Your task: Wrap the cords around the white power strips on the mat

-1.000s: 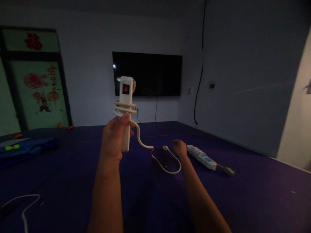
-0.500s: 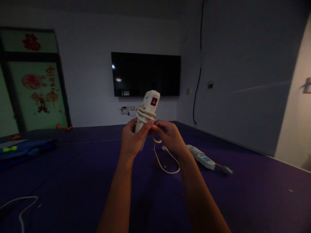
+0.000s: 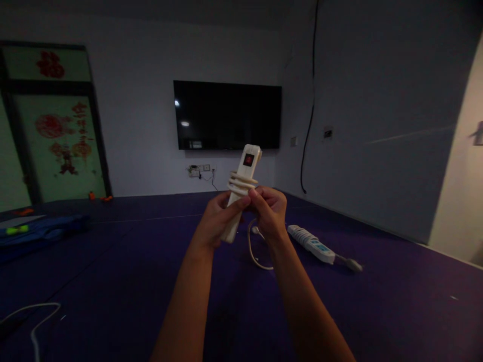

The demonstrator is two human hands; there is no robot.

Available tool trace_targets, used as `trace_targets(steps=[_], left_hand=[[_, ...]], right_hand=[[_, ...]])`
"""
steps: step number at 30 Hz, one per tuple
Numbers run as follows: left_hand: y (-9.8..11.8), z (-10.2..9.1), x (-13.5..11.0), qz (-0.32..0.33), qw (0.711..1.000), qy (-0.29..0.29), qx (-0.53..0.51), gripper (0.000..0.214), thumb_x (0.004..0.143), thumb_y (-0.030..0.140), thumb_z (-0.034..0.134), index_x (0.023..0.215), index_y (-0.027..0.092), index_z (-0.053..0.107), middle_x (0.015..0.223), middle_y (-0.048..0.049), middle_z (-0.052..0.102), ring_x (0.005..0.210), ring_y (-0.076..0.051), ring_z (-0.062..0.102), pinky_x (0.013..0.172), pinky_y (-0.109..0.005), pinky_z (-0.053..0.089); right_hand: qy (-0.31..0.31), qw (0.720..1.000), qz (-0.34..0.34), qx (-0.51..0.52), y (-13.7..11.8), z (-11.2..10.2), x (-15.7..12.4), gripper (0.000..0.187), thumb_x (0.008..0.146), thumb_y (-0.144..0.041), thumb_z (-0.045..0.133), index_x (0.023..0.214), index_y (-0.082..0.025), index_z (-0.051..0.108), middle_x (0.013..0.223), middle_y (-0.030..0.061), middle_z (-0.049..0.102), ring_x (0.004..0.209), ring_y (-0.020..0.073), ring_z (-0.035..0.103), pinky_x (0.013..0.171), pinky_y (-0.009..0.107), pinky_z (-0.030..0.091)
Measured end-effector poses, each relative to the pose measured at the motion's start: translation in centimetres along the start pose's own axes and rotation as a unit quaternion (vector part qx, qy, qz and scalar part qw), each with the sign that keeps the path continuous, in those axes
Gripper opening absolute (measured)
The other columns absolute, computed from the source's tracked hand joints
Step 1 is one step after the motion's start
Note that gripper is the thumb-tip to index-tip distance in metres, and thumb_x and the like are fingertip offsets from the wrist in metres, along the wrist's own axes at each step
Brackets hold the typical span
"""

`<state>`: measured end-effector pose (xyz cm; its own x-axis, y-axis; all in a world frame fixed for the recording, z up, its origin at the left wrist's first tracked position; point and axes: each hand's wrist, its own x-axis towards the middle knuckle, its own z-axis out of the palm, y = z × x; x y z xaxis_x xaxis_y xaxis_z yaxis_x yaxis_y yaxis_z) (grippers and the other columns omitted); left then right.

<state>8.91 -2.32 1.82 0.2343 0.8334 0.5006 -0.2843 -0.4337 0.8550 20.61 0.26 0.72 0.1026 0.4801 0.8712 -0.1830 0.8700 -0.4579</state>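
Note:
My left hand (image 3: 219, 218) is closed around a white power strip (image 3: 245, 173) with a red switch, held upright and tilted right in front of me. Its cream cord (image 3: 241, 183) is coiled a few turns around the strip's upper half. My right hand (image 3: 269, 208) touches the strip from the right, its fingers pinched on the cord just below the coils. The loose rest of the cord (image 3: 253, 251) hangs down in a loop to the dark purple floor mat (image 3: 113, 261).
A second white power strip (image 3: 311, 244) lies on the mat to the right, near the wall. A blue bundle (image 3: 41, 229) sits at far left. A thin white cable (image 3: 35, 317) lies at bottom left. A dark TV (image 3: 227, 115) hangs on the far wall.
My right hand rose from the mat and took hold of the cord at the strip. The strip moved right and tilted. The hanging loop has grown shorter.

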Motion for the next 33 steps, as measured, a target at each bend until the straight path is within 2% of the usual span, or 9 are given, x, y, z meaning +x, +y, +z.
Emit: trace_targets(steps=[4,7,10,14,18,22,26,30,33], left_hand=[[-0.7,0.2,0.4,-0.009,0.999,-0.032,-0.039,0.042,0.057,0.046,0.076,0.083,0.015,0.063,0.055,0.0017,0.055,0.048,-0.008,0.049,0.046,-0.021,0.036],[-1.2,-0.2,0.7,-0.016,0.998,-0.033,-0.057,0.042,0.056,0.045,0.077,0.081,0.015,0.062,0.055,0.0016,0.057,0.047,-0.008,0.050,0.045,-0.021,0.037],[-1.8,-0.6,1.1,-0.043,0.995,-0.027,-0.089,0.044,0.055,0.049,0.078,0.077,0.014,0.061,0.056,0.0013,0.057,0.045,-0.008,0.050,0.046,-0.022,0.040],[-2.5,-1.2,1.6,-0.081,0.989,-0.024,-0.118,0.052,0.052,0.057,0.076,0.077,0.014,0.061,0.059,-0.0003,0.060,0.045,-0.010,0.054,0.045,-0.023,0.042],[-2.7,-2.3,1.8,-0.081,0.994,0.001,-0.080,0.055,0.052,0.058,0.076,0.080,0.013,0.062,0.060,-0.0020,0.062,0.043,-0.010,0.054,0.040,-0.021,0.039],[-2.8,-3.8,2.0,-0.074,0.995,0.039,-0.060,0.054,0.052,0.057,0.077,0.077,0.013,0.062,0.061,-0.0029,0.064,0.043,-0.010,0.054,0.040,-0.021,0.041],[-2.7,-5.2,2.0,-0.100,0.991,0.031,-0.081,0.055,0.053,0.061,0.074,0.077,0.014,0.060,0.060,-0.0026,0.062,0.043,-0.011,0.055,0.040,-0.022,0.043],[-2.0,-6.6,1.5,-0.080,0.987,0.007,-0.142,0.058,0.059,0.063,0.069,0.093,0.017,0.060,0.070,-0.0043,0.065,0.050,-0.013,0.058,0.046,-0.025,0.046],[-1.5,-7.3,1.1,-0.055,0.986,-0.006,-0.154,0.056,0.063,0.062,0.067,0.099,0.019,0.060,0.073,-0.0048,0.064,0.054,-0.013,0.058,0.048,-0.025,0.046]], right_hand=[[0.022,0.998,0.003,0.055,0.5,-0.3,0.0,0.041,0.069,-0.044,0.069,0.046,-0.017,0.049,0.044,-0.0040,0.042,0.041,0.0064,0.036,0.040,0.020,0.029],[0.019,0.997,0.025,0.075,0.6,-0.3,0.2,0.042,0.067,-0.046,0.070,0.046,-0.016,0.050,0.044,-0.0041,0.042,0.041,0.0059,0.036,0.040,0.019,0.029],[-0.018,0.998,0.052,0.041,0.5,-0.4,0.3,0.041,0.064,-0.050,0.071,0.050,-0.016,0.054,0.049,-0.0027,0.047,0.044,0.0066,0.039,0.042,0.020,0.033],[-0.051,0.996,0.069,-0.033,0.0,-0.8,0.6,0.040,0.065,-0.053,0.070,0.055,-0.015,0.059,0.048,-0.0025,0.047,0.043,0.0066,0.038,0.042,0.021,0.030],[-0.084,0.990,0.097,-0.062,0.1,-1.3,0.9,0.044,0.066,-0.057,0.066,0.058,-0.014,0.060,0.045,-0.0039,0.045,0.040,0.0055,0.036,0.040,0.020,0.028],[-0.165,0.970,0.150,-0.096,0.9,-1.5,1.0,0.045,0.069,-0.058,0.062,0.063,-0.014,0.061,0.045,-0.0044,0.046,0.039,0.0053,0.038,0.038,0.018,0.026],[-0.224,0.947,0.182,-0.145,1.8,-1.9,1.0,0.048,0.074,-0.061,0.053,0.064,-0.014,0.059,0.046,-0.0039,0.047,0.039,0.0059,0.039,0.039,0.019,0.026],[-0.182,0.940,0.167,-0.238,2.7,-2.7,1.1,0.051,0.077,-0.061,0.048,0.052,-0.016,0.049,0.041,-0.0062,0.036,0.038,0.0057,0.031,0.040,0.021,0.023],[-0.170,0.940,0.144,-0.260,3.3,-2.7,1.0,0.054,0.076,-0.063,0.048,0.048,-0.017,0.042,0.043,-0.0062,0.031,0.042,0.0059,0.029,0.043,0.022,0.022]])
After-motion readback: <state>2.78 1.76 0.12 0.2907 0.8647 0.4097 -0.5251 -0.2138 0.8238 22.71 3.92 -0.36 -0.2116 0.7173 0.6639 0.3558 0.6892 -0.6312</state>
